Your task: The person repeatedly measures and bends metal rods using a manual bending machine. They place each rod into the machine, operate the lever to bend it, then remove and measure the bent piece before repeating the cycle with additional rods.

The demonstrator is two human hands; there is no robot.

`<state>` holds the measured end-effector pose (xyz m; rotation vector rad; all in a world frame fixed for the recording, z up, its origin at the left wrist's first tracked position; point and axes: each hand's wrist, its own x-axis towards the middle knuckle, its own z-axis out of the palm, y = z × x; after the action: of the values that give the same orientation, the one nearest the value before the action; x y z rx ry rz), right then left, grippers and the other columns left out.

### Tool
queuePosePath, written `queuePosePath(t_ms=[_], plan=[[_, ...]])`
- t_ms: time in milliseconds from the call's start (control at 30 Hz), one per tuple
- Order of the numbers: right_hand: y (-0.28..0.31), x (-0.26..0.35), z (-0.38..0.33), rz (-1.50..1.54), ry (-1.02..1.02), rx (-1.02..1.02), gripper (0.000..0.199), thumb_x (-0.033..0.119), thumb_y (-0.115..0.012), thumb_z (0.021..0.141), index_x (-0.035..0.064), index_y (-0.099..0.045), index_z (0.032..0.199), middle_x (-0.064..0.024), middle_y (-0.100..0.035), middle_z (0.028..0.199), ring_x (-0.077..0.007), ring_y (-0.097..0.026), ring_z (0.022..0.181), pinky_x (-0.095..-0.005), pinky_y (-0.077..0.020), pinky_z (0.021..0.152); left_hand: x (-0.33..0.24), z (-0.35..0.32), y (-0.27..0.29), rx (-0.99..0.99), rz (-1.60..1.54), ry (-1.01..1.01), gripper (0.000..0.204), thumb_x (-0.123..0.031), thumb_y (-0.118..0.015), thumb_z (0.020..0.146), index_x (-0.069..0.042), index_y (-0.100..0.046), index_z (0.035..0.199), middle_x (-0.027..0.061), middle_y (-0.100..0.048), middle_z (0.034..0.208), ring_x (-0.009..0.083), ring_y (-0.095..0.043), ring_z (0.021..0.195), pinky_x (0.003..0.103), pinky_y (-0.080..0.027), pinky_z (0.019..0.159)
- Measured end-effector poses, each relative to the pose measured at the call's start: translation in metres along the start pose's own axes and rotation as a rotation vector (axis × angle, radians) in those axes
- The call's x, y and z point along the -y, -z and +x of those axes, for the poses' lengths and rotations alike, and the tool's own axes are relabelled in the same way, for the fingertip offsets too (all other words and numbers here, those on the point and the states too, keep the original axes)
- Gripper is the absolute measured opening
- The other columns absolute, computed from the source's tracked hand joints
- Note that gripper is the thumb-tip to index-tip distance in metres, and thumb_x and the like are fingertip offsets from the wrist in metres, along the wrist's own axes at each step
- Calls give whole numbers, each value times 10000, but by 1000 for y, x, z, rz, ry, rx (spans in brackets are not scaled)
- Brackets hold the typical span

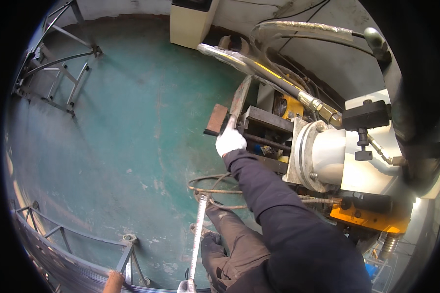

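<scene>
My right hand (231, 142), in a white glove, reaches forward to the near end of a flat, worn metal plate (240, 96). One finger lies along the plate and the others look curled; its underside is hidden. Close beside that hand is a rust-brown block (216, 118). At the bottom edge, only part of my gloved left hand (185, 287) shows, closed around the lower end of a tape measure (197, 239). Its white marked blade runs straight out from there toward my shoes.
On the right stands a machine with a round flanged cylinder (322, 154), thick hoses (283, 84) and an orange part (366, 217). A thin hose (215, 191) loops near my feet. Metal frames (58, 73) stand at far left, another frame (78, 234) at lower left. A pale cabinet (189, 24) stands behind.
</scene>
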<state>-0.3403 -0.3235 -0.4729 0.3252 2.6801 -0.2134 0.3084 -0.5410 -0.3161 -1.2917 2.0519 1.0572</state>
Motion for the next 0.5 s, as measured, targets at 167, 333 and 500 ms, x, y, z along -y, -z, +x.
queuePosePath(t_ms=[167, 333, 500], plan=[[74, 10, 106, -514, 665, 434, 419, 293, -654, 1095, 48, -910, 1319, -208, -857, 1419, -414, -845, 1260, -512, -648, 1088, 35, 23, -12, 44, -85, 21, 336, -350, -762, 1189, -24, -842, 1168, 103, -795, 955, 252, -711, 852, 431, -576, 804], [13, -5, 15, 57, 84, -255, 765, 363, -745, 1090, 35, -529, 1747, -278, -798, 1230, -433, -842, 1111, -553, -696, 952, 48, 21, -26, 26, 94, 47, 312, -351, -782, 1181, -45, -843, 1184, 98, -808, 934, 256, -743, 842, 428, -615, 834], [-30, -9, -39, 46, 10, -139, 1107, 403, -715, 1130, 114, -28, 1949, -280, -726, 1280, -447, -838, 1004, -578, -689, 937, 22, 39, -26, 33, -64, -209, 216, -220, -757, 1205, -31, -823, 1287, 114, -843, 1042, 262, -802, 961, 391, -634, 846]])
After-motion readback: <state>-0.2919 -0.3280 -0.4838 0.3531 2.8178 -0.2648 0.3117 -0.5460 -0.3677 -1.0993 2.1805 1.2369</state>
